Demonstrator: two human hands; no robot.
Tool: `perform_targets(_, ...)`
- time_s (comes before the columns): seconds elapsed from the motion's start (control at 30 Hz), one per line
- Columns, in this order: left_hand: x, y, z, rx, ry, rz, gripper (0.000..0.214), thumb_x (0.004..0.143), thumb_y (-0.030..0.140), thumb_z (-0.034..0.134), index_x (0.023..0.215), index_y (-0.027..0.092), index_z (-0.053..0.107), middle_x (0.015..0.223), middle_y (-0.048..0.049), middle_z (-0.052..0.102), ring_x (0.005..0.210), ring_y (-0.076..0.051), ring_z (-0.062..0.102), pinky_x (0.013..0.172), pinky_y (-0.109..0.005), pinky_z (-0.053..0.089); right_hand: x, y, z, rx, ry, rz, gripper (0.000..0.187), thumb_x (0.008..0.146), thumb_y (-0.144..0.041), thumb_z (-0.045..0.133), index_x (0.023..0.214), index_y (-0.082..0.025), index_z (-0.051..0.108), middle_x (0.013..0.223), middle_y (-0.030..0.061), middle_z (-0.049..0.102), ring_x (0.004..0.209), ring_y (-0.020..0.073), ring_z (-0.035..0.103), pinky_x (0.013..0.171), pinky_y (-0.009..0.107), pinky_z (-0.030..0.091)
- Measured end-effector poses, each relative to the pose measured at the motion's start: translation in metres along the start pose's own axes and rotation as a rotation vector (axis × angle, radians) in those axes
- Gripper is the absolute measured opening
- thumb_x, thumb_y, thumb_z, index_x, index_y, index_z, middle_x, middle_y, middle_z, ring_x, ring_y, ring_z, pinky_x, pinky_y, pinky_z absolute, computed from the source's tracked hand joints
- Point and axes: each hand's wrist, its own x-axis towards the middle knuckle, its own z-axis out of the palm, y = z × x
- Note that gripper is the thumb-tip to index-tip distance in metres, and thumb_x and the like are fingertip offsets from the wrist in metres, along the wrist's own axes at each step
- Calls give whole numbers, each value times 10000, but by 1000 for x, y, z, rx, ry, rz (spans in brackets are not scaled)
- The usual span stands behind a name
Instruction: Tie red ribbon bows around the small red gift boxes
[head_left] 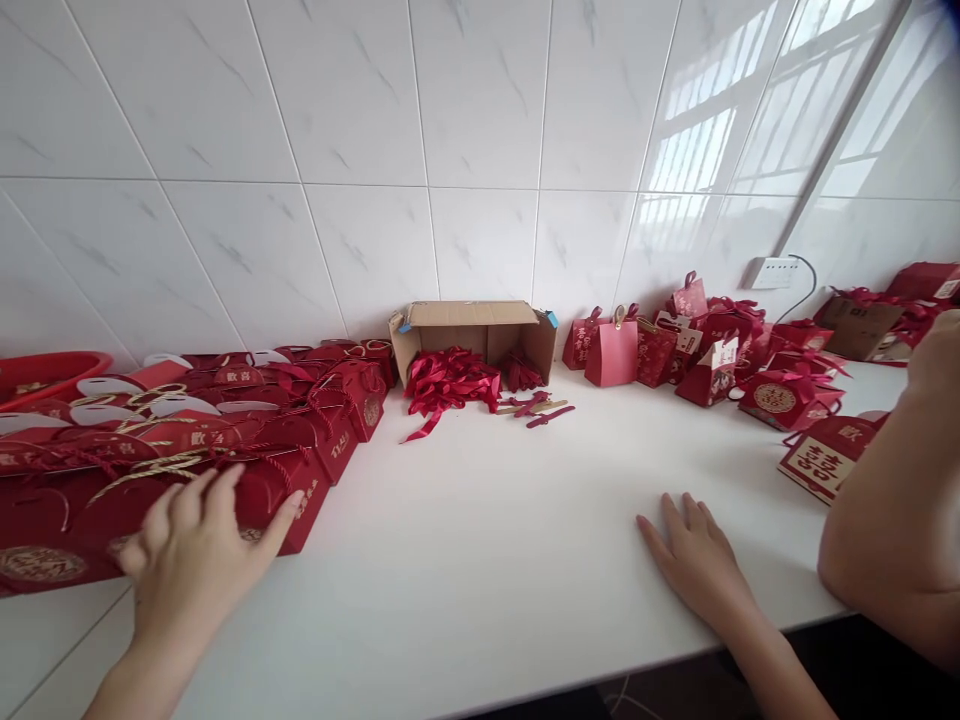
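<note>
At the left, my left hand (199, 545) is over the front end of tightly packed red gift boxes (349, 445), its fingers and thumb spread across the nearest box. Whether it presses on that box I cannot tell. Red and gold cord handles (161, 465) lie across the box tops, and round gold emblems mark some fronts. On the white table (480, 560), my right hand (697, 560) rests palm down with its fingers apart, holding nothing. A red box with a cream double-happiness panel (825, 465) is to its right, nearer to another person's arm (892, 530).
Against the tiled wall, an open cardboard box (472, 315) holds red ribbons (450, 380). Small ribbon strips (536, 407) lie before it. Several small red gift bags and boxes (611, 355) stand at the back right. A red basin (82, 372) is at far left.
</note>
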Motion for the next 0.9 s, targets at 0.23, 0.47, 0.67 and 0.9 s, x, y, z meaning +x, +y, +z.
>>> perform_targets(0.23, -12, -2, -1, 44, -120, 109, 409, 878, 441, 422, 1161, 152, 480, 1319, -218, 474, 1242, -383, 412, 941, -583, 353, 0, 4, 3, 91, 28, -26, 614, 840, -488, 367, 1323, -117, 448, 1404, 180, 429, 1376, 374, 238, 1057, 575, 290)
perform_targets(0.47, -28, 14, 16, -348, -183, 306, 445, 841, 399, 505, 1236, 215, 416, 1358, -153, 422, 1303, -367, 301, 1029, -560, 309, -2, 3, -2, 138, 4, -46, 621, 814, -520, 389, 1282, -126, 493, 1391, 187, 444, 1376, 400, 221, 1060, 603, 266)
perform_targets(0.67, -30, 44, 5, -600, -401, 503, 647, 840, 335, 549, 1402, 283, 234, 1464, -111, 282, 1360, -343, 231, 1078, -532, 290, 0, 8, 3, 162, 14, -11, 593, 790, -518, 431, 1222, -127, 545, 1395, 185, 439, 1368, 411, 235, 1058, 598, 274)
perform_targets(0.9, -7, 67, -2, -825, -607, 760, 651, 798, 193, 563, 1377, 289, 281, 1496, -104, 224, 1384, -326, 218, 1093, -514, 309, -4, -50, -32, 462, -174, -230, 508, 869, -489, 353, 1234, -203, 560, 1413, 124, 428, 1282, 322, 418, 842, 434, 524)
